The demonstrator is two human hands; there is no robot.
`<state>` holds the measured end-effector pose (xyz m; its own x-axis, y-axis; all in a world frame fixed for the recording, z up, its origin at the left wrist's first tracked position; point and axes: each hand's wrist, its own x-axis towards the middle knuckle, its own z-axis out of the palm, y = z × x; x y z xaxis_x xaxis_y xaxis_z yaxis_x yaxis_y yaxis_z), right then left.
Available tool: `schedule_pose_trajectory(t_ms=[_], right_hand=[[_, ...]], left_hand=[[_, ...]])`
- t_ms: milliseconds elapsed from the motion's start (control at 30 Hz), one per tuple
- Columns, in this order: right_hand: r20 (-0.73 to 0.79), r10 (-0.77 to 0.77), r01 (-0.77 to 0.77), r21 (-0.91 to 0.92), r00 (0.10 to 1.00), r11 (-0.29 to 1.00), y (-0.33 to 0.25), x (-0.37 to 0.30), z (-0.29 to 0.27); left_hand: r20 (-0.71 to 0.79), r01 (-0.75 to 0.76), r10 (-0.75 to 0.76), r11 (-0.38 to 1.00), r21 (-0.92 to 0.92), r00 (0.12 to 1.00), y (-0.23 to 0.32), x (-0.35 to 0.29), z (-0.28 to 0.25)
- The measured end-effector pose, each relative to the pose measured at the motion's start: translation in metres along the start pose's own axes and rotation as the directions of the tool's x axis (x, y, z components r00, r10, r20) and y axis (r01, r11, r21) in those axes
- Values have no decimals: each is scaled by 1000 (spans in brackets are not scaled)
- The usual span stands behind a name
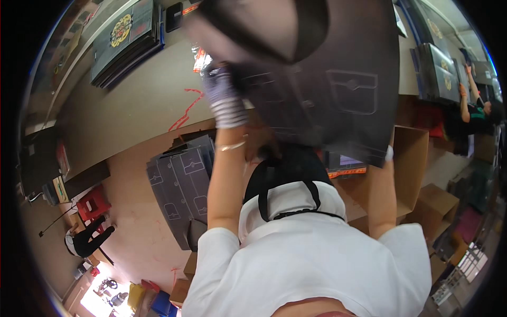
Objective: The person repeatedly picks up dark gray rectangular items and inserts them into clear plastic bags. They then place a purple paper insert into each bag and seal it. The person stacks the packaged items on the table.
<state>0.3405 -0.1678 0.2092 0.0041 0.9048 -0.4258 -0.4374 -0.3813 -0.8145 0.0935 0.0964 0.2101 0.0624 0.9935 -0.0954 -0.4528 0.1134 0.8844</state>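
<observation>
Worktop point(140, 113) spread out below, and the dark bag point(317, 100) is aloft over its near edge! Left hand point(217, 84) grips its side; right hand point(390, 153), mostly hidden, I can't tell. Best kept level, black strap point(312, 26) untwisted!

A hand could pass over the bare stretch of tabletop point(137, 119) at left of centre. The dark stack point(127, 45) bounds it at upper left; the large dark grey bag point(317, 100) blocks upper centre, and an open carton point(413, 164) stands right of centre.
</observation>
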Motion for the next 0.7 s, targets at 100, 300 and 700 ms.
schedule_pose_trajectory(t_ms=[100, 300, 700], right_hand=[[-203, -265, 259, -53, 943, 964, -21, -72, -6], [-414, -546, 224, -610, 728, 760, -6, -88, -1], [-534, -806, -434, -809, 256, 397, 10, -112, -74]], left_hand=[[8, 103, -103, 994, 23, 995, -82, 1, 65], [92, 273, -277, 961, 49, 957, -175, -19, 144], [607, -552, -150, 289, 782, 781, -234, 38, 43]])
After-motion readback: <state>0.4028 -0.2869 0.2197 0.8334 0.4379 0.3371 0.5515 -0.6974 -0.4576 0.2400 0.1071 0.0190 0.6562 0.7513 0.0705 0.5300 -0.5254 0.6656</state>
